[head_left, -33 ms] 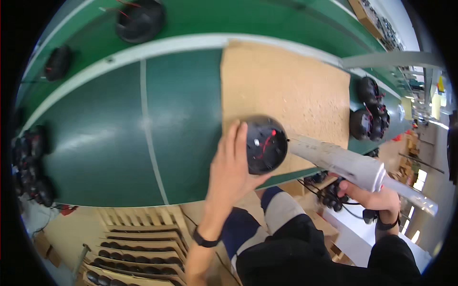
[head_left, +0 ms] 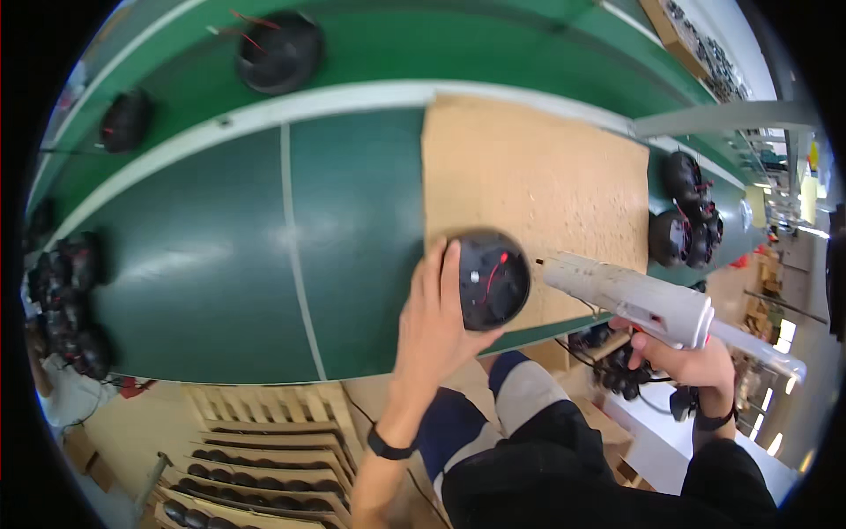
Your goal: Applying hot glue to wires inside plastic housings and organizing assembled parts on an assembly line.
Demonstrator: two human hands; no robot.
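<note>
A round black plastic housing [head_left: 498, 295] with red wire inside is gripped by my left hand [head_left: 441, 304], fingers wrapped over its left rim and thumb along its near side. It is held over the cardboard sheet [head_left: 529, 167], near the table's front edge. My right hand [head_left: 683, 357] is closed around the handle of a white glue gun [head_left: 621, 295] with a clear tube at its rear. The gun's dark nozzle tip points left, just beside the housing's right rim with a small gap between them.
Black housings stand clustered on the green table [head_left: 211, 256], right [head_left: 671, 238] and left [head_left: 66, 291]. Two more lie on the green strip [head_left: 388, 53] beyond a white rail. A metal arm [head_left: 723, 116] crosses at right. Below left, a rack [head_left: 264, 441] holds rows of black parts. Someone appears at far left.
The glue gun's nozzle has drawn slightly right, away from the housing's rim. The housing stays in my left hand. The view has shifted, so the table appears farther right and lower.
</note>
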